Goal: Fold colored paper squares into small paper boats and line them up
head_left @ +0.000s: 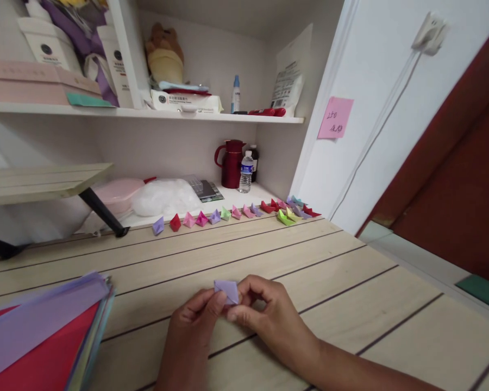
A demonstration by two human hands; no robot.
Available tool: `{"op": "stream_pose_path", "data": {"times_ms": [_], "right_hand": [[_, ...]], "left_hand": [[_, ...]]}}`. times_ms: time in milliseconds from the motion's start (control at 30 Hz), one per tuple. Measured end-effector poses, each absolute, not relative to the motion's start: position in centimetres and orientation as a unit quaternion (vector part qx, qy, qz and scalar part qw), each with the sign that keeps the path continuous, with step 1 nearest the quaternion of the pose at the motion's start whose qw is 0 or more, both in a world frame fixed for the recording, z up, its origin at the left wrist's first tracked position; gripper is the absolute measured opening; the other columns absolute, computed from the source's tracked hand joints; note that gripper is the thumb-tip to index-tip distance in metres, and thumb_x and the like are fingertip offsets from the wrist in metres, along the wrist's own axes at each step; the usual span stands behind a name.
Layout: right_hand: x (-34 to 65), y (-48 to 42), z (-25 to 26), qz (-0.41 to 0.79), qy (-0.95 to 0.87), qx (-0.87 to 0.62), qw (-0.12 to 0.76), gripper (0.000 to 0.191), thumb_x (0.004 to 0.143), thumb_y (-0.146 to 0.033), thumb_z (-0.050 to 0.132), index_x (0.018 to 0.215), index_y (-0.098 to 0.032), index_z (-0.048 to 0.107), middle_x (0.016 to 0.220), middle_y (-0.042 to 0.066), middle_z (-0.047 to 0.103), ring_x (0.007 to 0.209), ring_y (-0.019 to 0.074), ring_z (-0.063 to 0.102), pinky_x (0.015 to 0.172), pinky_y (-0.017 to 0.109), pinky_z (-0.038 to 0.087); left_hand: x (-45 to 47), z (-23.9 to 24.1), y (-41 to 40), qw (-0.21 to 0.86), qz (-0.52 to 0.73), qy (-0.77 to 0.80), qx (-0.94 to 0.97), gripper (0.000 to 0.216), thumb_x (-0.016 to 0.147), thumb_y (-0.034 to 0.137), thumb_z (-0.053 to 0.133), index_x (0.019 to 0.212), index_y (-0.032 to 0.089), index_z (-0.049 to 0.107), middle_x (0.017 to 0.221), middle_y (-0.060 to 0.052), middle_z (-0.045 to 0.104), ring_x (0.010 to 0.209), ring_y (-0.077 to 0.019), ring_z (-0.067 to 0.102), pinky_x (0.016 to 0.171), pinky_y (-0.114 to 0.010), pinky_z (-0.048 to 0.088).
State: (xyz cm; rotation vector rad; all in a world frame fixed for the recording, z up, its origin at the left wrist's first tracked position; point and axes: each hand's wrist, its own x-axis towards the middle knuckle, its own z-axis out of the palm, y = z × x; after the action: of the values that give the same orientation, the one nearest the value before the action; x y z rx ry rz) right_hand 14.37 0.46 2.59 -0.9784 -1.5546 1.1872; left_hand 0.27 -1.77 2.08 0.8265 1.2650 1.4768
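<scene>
A small piece of folded lilac paper [227,290] is held just above the striped wooden tabletop [326,288]. My left hand [198,317] pinches its left side, with the thumb across the front. On the other side, my right hand [269,309] grips the paper's right edge between thumb and curled fingers. Parts of the fingertips behind the paper are hidden. Along the table's far edge stands a row of small folded paper boats, among them a red boat [175,222] and a lime green boat [285,218].
Coloured paper sheets [44,331] lie in a stack at the left. A small raised stand [44,182] rests on black legs behind them. At the back are a dark red jug [231,163], a water bottle [246,172] and a white plastic bag [167,196].
</scene>
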Motion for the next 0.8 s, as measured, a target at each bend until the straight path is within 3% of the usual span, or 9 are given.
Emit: {"op": "stream_pose_path", "data": {"times_ms": [100,267,433,533,667,800], "right_hand": [[14.4,0.5,2.6,0.435,-0.670,-0.377,0.469,0.032,0.069,-0.042,0.087,0.075,-0.020,0.064,0.079,0.000,0.060,0.068,0.0143,0.058,0.061,0.026,0.046],[15.1,1.5,2.5,0.439,-0.649,-0.403,0.473,0.029,0.073,-0.041,0.084,0.078,-0.020,0.064,0.081,0.001,0.061,0.072,0.0162,0.058,0.066,0.028,0.046],[15.9,2.1,2.6,0.448,-0.641,-0.377,0.496,0.038,0.072,-0.035,0.086,0.104,-0.024,0.068,0.101,0.004,0.064,0.091,0.0205,0.063,0.081,0.033,0.050],[16.0,1.8,2.9,0.431,-0.668,-0.344,0.500,0.014,0.081,-0.035,0.080,0.081,-0.022,0.073,0.091,0.003,0.065,0.088,0.0192,0.062,0.082,0.032,0.047],[16.0,1.4,3.1,0.479,-0.646,-0.318,0.503,0.021,0.079,-0.034,0.081,0.068,-0.020,0.071,0.083,0.002,0.064,0.081,0.0169,0.060,0.079,0.030,0.045],[15.6,1.4,2.7,0.616,-0.534,-0.300,0.496,0.028,0.072,-0.034,0.086,0.062,-0.018,0.065,0.074,-0.001,0.061,0.070,0.0130,0.054,0.069,0.026,0.042]], "left_hand": [[0.3,2.2,-1.9,0.482,0.612,0.539,0.319,0.027,0.058,0.046,0.085,0.070,0.023,0.078,0.063,0.002,0.071,0.070,-0.0166,0.064,0.073,-0.026,0.050],[0.6,2.0,-2.1,0.459,0.621,0.555,0.310,0.026,0.060,0.045,0.085,0.072,0.023,0.078,0.071,0.001,0.074,0.075,-0.0160,0.064,0.076,-0.024,0.049],[0.8,1.7,-2.3,0.437,0.619,0.552,0.348,0.022,0.062,0.042,0.084,0.072,0.023,0.078,0.071,0.001,0.072,0.076,-0.0173,0.063,0.074,-0.024,0.048],[0.8,1.7,-2.5,0.406,0.603,0.533,0.432,0.018,0.070,0.040,0.078,0.078,0.024,0.080,0.074,0.000,0.071,0.077,-0.0169,0.063,0.074,-0.023,0.047],[0.4,1.8,-2.7,0.354,0.589,0.524,0.503,0.014,0.077,0.038,0.073,0.079,0.026,0.078,0.075,0.001,0.069,0.075,-0.0156,0.062,0.073,-0.023,0.046],[0.0,1.7,-2.6,0.349,0.573,0.523,0.525,0.019,0.077,0.039,0.073,0.066,0.024,0.072,0.067,0.002,0.064,0.066,-0.0135,0.056,0.064,-0.022,0.044]]}}
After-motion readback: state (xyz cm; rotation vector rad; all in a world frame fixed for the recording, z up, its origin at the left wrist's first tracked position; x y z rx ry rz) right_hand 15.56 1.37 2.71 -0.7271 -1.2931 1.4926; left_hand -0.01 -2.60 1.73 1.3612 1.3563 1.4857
